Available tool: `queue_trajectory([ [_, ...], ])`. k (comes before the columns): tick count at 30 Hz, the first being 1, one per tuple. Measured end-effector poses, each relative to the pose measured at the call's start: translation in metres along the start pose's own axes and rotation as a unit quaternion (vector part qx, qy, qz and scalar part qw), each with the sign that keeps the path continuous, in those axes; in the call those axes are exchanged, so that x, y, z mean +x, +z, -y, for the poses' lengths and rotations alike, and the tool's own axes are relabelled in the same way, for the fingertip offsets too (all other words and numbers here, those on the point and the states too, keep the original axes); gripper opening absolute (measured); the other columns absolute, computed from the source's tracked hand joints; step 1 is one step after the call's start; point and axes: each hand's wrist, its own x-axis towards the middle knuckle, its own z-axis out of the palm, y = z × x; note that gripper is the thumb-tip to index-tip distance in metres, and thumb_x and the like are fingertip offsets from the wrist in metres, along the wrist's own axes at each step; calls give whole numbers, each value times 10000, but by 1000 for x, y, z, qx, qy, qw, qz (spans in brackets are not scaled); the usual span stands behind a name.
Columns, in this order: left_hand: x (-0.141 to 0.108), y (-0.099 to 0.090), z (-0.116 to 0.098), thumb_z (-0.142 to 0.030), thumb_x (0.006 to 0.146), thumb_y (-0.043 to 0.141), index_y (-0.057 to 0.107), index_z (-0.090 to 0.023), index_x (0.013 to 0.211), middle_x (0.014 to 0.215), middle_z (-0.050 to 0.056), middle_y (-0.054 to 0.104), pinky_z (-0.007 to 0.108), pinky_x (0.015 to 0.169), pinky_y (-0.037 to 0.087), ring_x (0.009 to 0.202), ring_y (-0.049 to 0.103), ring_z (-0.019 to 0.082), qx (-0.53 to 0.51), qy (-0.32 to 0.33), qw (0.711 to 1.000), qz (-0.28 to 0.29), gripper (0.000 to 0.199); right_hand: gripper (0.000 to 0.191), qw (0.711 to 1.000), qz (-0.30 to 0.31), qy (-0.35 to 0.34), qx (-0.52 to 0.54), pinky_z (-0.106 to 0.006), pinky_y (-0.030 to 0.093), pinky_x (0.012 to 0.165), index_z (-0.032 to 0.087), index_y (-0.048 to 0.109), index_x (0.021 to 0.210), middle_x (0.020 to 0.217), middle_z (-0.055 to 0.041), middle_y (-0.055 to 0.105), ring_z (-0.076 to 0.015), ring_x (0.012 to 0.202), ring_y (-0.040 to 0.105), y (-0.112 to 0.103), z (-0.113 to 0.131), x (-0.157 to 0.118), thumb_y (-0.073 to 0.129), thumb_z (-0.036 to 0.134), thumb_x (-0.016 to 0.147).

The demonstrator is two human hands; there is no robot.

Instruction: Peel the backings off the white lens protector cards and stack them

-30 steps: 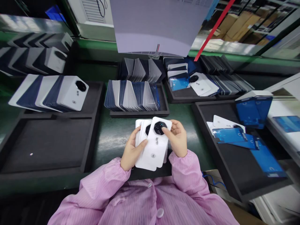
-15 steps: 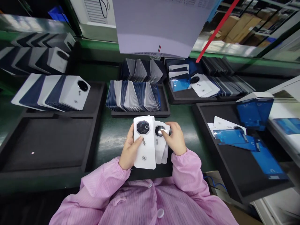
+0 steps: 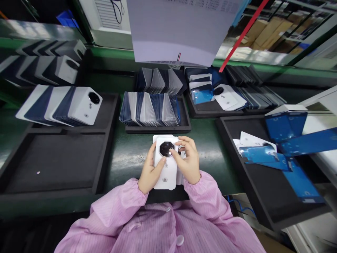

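Observation:
Several white phone back panels [image 3: 168, 172] overlap in a stack above the green table, in front of my body. My left hand [image 3: 150, 171] grips their left edge, thumb on the top face. The top panel has a dark octagonal camera area [image 3: 166, 149] and small printed marks. My right hand [image 3: 189, 160] is on the right side of the stack, with thumb and index finger at the camera area's right edge. Other white panels show partly behind and under my right hand.
Black trays with white and dark blue panels stand at the left [image 3: 105, 140] and centre [image 3: 158, 129]. The right tray [image 3: 252, 189] holds blue-filmed panels [image 3: 302, 179]. A large paper sheet [image 3: 179, 31] hangs at the back; a blue piece [image 3: 310, 140] juts over the right tray.
My right hand has moved left, bringing the panels from side by side into an overlap under both hands. A long blue piece now extends in from the right edge over the right tray.

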Motion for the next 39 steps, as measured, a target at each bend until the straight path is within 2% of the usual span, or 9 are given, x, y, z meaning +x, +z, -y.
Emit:
queue_trajectory([
  [5, 0, -1, 2, -312, 878, 585, 390, -246, 1405, 1467, 100, 457, 386, 1118, 362, 1351, 443, 247, 96, 84, 992, -7, 566, 105, 997, -6, 37, 60, -303, 539, 683, 199, 620, 859, 1141, -91, 550, -174, 915, 608, 0, -5, 0, 678, 238, 780],
  [8, 0, -3, 3, -305, 887, 572, 388, -238, 1409, 1455, 101, 472, 384, 1109, 369, 1348, 447, 247, 122, 102, 987, -15, 557, 155, 999, -21, 35, 33, -321, 532, 705, 201, 624, 894, 1154, -98, 553, -195, 961, 600, -1, -6, 1, 695, 246, 764],
  [14, -1, -6, 7, -289, 890, 569, 379, -241, 1417, 1432, 104, 497, 396, 1083, 394, 1319, 477, 254, 155, 125, 980, -10, 563, 113, 995, 38, 66, 70, -352, 534, 764, 200, 629, 831, 1151, -97, 573, -228, 1039, 597, -4, -8, 2, 694, 275, 776],
  [17, -1, -5, 6, -292, 888, 573, 383, -246, 1413, 1431, 102, 498, 401, 1082, 394, 1315, 480, 256, 143, 117, 983, -11, 561, 72, 999, 13, 8, 38, -424, 511, 874, 203, 626, 770, 1142, -93, 572, -248, 1088, 575, -3, -7, -1, 673, 244, 805],
  [20, 0, -3, 2, -302, 883, 579, 399, -255, 1401, 1440, 90, 490, 393, 1089, 387, 1321, 474, 251, 98, 91, 991, -13, 550, 73, 991, -8, -123, -45, -505, 448, 975, 216, 624, 757, 1176, -86, 574, -290, 1214, 483, -2, -4, -4, 650, 180, 814],
  [24, 3, -2, -3, -321, 862, 604, 413, -262, 1386, 1410, 79, 525, 374, 1055, 427, 1272, 526, 242, 15, 25, 999, -18, 561, 143, 964, 57, -257, -42, -511, 461, 955, 234, 585, 828, 1013, -51, 680, -275, 1176, 529, -1, -3, -7, 624, 98, 806],
  [27, 5, -3, -4, -321, 857, 611, 412, -264, 1383, 1377, 74, 557, 363, 1033, 450, 1239, 557, 232, -15, 8, 1000, -18, 565, 222, 960, 77, -270, 5, -497, 490, 910, 250, 547, 909, 852, -10, 713, -233, 1016, 640, 1, -5, -9, 587, 55, 812],
  [32, 5, -4, -4, -314, 868, 606, 419, -276, 1382, 1402, 59, 539, 353, 1073, 411, 1279, 521, 222, -7, 32, 999, -22, 549, 342, 962, 66, -262, 33, -484, 512, 909, 262, 515, 1069, 831, -2, 718, -181, 803, 704, 4, -10, -13, 605, 64, 805],
  [39, 5, -6, -4, -317, 879, 596, 420, -274, 1389, 1419, 61, 525, 360, 1091, 389, 1302, 499, 226, 34, 60, 997, -21, 541, 337, 952, 71, -298, 16, -439, 539, 873, 247, 556, 1068, 838, -16, 740, -165, 754, 709, 4, -10, -13, 598, 40, 805],
])
